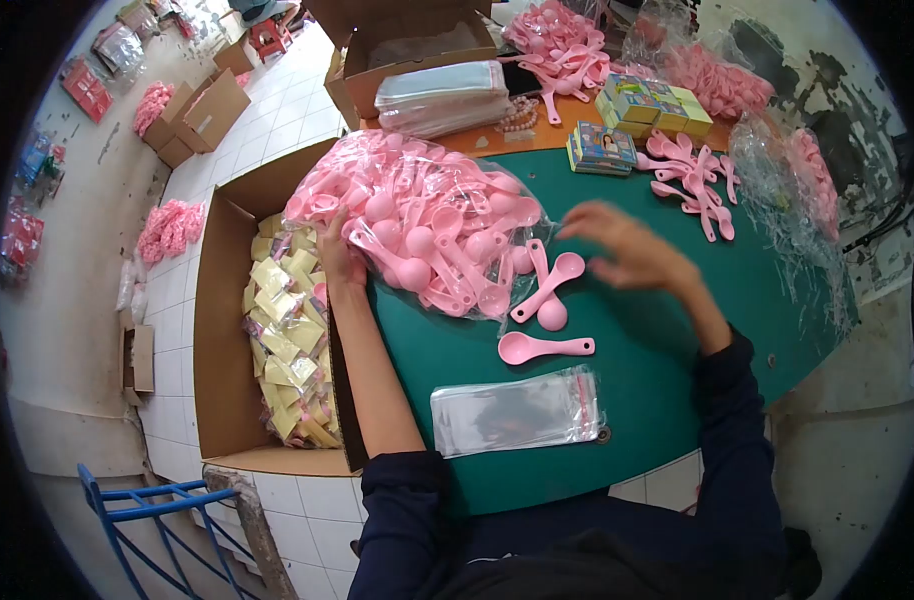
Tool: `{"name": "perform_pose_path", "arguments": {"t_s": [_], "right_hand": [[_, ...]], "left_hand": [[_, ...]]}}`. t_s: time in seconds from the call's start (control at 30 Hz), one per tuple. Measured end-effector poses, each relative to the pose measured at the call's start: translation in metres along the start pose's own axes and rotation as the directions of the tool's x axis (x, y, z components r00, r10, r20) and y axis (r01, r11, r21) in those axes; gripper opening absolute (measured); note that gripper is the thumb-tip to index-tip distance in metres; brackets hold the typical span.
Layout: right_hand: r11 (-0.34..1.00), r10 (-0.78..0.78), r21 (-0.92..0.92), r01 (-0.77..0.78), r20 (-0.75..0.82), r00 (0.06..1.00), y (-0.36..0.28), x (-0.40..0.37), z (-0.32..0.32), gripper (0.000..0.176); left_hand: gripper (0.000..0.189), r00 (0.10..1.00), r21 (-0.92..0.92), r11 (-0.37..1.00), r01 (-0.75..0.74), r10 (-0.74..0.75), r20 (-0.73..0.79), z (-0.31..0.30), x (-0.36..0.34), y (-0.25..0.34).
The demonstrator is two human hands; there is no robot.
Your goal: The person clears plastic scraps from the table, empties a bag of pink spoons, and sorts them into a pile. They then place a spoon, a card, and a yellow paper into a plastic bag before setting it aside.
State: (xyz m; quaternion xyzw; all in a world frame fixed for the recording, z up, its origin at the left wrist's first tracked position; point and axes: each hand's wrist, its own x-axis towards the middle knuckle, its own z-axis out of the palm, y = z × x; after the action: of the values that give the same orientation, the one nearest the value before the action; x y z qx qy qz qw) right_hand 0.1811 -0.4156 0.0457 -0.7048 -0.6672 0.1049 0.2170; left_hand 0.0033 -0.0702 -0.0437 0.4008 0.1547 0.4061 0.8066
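Observation:
A big clear bag of pink plastic spoons lies on the green table. My left hand rests against the bag's left edge, fingers on the plastic. Blurred by motion, my right hand hovers open above the table, right of the bag, holding nothing. Three loose pink spoons lie just below and left of it, one spoon nearer me. An empty clear zip bag lies by the table's near edge.
An open cardboard box of yellow-packed items stands on the floor at the left. More pink spoons, small colourful boxes, a stack of clear bags and another carton crowd the far table. A blue metal frame stands at the lower left.

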Motion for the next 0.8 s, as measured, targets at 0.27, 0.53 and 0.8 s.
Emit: {"name": "perform_pose_path", "arguments": {"t_s": [0.27,0.53,0.8], "right_hand": [[0.959,-0.078,-0.260,0.109,0.128,0.989,-0.027,0.042,0.048,0.058],[0.994,0.064,0.080,-0.068,0.051,0.997,-0.036,-0.014,0.056,0.044],[0.930,0.295,0.218,-0.296,0.038,0.955,-0.037,-0.051,0.044,0.032]], "left_hand": [[0.040,1.000,0.016,0.999,-0.028,0.028,0.002,0.003,-0.003,0.002],[0.040,0.997,0.038,0.997,-0.062,0.064,-0.039,0.004,-0.002,0.001],[0.037,0.995,0.007,0.996,-0.090,0.090,-0.036,0.008,-0.002,0.001]]}}
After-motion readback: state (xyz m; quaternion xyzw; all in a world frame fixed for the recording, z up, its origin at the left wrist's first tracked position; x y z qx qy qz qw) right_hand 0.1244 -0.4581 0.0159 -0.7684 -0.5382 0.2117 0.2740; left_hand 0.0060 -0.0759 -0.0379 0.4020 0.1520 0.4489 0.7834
